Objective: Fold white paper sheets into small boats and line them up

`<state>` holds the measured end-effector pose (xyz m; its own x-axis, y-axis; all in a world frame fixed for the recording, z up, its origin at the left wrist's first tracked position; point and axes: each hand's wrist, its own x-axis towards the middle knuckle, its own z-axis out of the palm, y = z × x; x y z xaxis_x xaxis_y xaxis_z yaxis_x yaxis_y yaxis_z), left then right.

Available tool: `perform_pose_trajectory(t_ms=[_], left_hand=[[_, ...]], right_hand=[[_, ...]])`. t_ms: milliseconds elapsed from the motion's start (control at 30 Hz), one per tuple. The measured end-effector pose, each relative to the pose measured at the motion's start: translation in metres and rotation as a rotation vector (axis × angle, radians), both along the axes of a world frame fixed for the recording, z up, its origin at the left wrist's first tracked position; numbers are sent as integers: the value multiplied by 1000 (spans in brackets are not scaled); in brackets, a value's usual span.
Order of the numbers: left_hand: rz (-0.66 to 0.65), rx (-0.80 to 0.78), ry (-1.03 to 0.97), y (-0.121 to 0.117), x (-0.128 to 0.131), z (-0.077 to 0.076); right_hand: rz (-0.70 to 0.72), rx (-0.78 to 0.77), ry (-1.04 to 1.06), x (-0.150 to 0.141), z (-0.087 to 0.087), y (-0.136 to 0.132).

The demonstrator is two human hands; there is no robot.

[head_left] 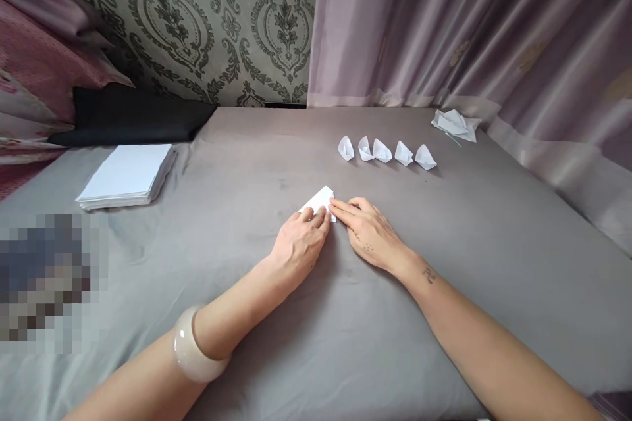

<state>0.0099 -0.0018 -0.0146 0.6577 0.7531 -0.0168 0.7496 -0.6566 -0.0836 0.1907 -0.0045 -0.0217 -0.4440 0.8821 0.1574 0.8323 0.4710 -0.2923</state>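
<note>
A small piece of folded white paper (318, 199) lies flat on the grey cloth in front of me, its upper corner pointing away. My left hand (302, 237) is closed over its near side, with bent fingertips pressing it down and hiding that part. From the right, my right hand (369, 231) meets the paper's right edge. Its foremost fingers are together on that edge, and the others are curled behind. Beyond the hands, several small folded white paper boats (382, 150) stand in a row.
Grey cloth (276, 342) covers the work surface. At the left is a thick stack of white paper (131, 172), with black cloth (143, 115) behind it. More folded paper (457, 123) lies at the far right near the purple curtain (419, 20). A blurred patch (42, 279) hides something at left.
</note>
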Motion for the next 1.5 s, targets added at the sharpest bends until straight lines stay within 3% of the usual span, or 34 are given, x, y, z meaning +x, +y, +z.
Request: perform_pose_trajectory(t_ms=[200,367,600,867,1300,1500], left_hand=[[16,-5,-3,-4,1,2],[4,-16,4,-5,-1,3],[27,32,38,-11,1,1],[33,47,47,-22,-2,4],[83,-1,-141,-6,-8,-3],[-77,-14,-217,-2,-10,-8]], right_hand=[[-29,-86,-49,0,6,21],[-15,-208,128,7,5,38],[-97,-168,241,5,-9,36],[-64,-245,245,10,0,38],[-88,-270,283,9,2,42],[-65,-268,269,10,2,42]])
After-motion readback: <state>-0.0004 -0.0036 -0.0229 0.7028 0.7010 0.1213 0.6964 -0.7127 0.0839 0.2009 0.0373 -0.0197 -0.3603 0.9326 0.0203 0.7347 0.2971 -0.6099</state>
